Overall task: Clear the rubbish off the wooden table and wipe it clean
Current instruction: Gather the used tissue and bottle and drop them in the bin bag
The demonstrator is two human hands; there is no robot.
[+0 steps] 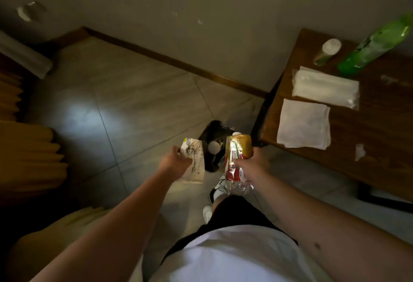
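A white shirt fills the bottom of the view, with both forearms reaching out over a tiled floor. The left hand is closed on a white printed carton, held just left of a black bin on the floor. The right hand grips a gold can together with a crumpled clear bottle with a red label, both right beside the bin's opening. At right stands the wooden table. On it lie a folded white cloth, a pack of tissues, a small scrap, a small white-capped bottle and a green bottle.
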